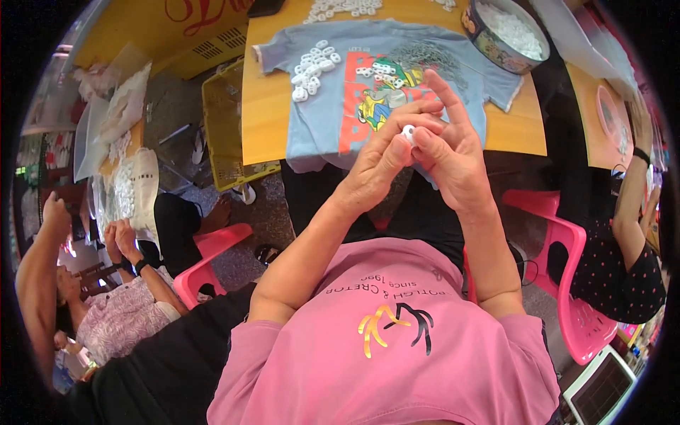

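Above the near edge of the table, my left hand and my right hand come together. Thumbs and fingers of both pinch a small white plastic piece with a dark hole; the fingers partly cover it. The index finger of my right hand points up, away from the piece. Beyond them a blue-grey T-shirt lies spread on the table. On its left side sits a pile of similar white plastic pieces. A heap of small dark metal parts is at the right, with several white pieces between.
A round tin full of white pieces stands at the table's back right. More white pieces lie at the far edge. A yellow crate is left of the table. Pink chairs and people working flank me on both sides.
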{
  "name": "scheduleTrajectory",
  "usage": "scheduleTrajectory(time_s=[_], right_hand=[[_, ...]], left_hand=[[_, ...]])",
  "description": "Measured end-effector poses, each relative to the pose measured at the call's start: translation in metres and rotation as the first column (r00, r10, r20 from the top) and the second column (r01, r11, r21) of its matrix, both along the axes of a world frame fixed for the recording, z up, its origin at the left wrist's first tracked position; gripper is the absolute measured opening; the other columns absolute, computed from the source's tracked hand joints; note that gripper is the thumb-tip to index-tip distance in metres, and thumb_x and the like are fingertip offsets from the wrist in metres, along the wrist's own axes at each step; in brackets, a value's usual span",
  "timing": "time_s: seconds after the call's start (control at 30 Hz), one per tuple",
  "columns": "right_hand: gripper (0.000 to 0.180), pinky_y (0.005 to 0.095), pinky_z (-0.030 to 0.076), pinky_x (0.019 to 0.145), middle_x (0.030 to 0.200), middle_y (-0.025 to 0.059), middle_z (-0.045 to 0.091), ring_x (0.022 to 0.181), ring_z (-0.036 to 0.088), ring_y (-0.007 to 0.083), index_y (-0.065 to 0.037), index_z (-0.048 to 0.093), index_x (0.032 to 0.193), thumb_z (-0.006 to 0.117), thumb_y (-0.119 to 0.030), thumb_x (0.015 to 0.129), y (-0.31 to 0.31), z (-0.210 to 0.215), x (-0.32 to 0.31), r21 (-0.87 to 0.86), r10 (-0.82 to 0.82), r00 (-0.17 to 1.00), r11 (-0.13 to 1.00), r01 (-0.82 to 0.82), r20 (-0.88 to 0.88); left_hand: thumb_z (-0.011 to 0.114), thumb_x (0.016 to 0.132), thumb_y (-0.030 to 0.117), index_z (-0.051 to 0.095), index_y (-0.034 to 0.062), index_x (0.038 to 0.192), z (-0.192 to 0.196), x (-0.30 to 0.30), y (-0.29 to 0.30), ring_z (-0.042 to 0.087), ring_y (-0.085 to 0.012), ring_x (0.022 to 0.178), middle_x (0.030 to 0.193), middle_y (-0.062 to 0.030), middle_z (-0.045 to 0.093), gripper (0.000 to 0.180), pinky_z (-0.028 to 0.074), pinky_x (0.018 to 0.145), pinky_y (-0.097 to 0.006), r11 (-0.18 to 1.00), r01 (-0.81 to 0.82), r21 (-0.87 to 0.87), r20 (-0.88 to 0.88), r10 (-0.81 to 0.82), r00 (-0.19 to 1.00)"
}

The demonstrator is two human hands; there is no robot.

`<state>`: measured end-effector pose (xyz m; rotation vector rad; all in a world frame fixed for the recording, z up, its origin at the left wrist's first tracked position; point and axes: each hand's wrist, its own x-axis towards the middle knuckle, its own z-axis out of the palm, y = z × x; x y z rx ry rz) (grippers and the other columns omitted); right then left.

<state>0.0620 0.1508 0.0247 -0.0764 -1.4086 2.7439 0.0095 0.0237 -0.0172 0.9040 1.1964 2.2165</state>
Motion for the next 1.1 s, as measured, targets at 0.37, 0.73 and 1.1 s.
scheduleTrajectory(time_s=[0.37, 0.73, 1.1], right_hand=[[0.080, 0.0290, 0.053, 0.078, 0.106, 0.0113, 0.064, 0.096, 0.062, 0.0162, -0.012, 0.013, 0.152, 0.064, -0.006, 0.091, -0.001, -0.004, 0.001, -0.018, 0.009, 1.000, 1.000, -0.009, -0.013], [0.079, 0.0303, 0.052, 0.086, 0.106, 0.0078, 0.063, 0.098, 0.062, 0.0147, -0.012, 0.017, 0.152, 0.065, -0.006, 0.090, -0.007, -0.007, 0.000, 0.032, -0.032, 0.999, 0.999, 0.031, 0.038], [0.071, 0.0295, 0.046, 0.094, 0.113, 0.0090, 0.057, 0.106, 0.057, 0.0150, -0.006, 0.020, 0.151, 0.060, -0.001, 0.092, -0.016, -0.015, -0.005, -0.031, -0.081, 0.996, 0.996, 0.081, 0.022]], left_hand=[[0.029, 0.098, 0.059, 0.051, 0.0073, 0.127, 0.002, 0.001, -0.005, 0.039, -0.0249, 0.130, 0.145, -0.0165, 0.031, 0.063, 0.040, 0.100, -0.038, 0.995, 0.095, -0.014, 0.119, -0.093, 0.989], [0.041, 0.101, 0.045, 0.055, 0.0064, 0.120, -0.011, 0.003, -0.001, 0.051, -0.0177, 0.116, 0.134, -0.0115, 0.043, 0.045, 0.046, 0.094, -0.032, 0.988, 0.094, 0.125, 0.210, -0.119, 0.970], [0.044, 0.103, 0.034, 0.059, 0.0060, 0.112, -0.017, -0.002, 0.002, 0.049, -0.0165, 0.115, 0.128, -0.0092, 0.047, 0.034, 0.043, 0.095, -0.031, 0.998, -0.017, 0.067, 0.179, 0.005, 0.984]])
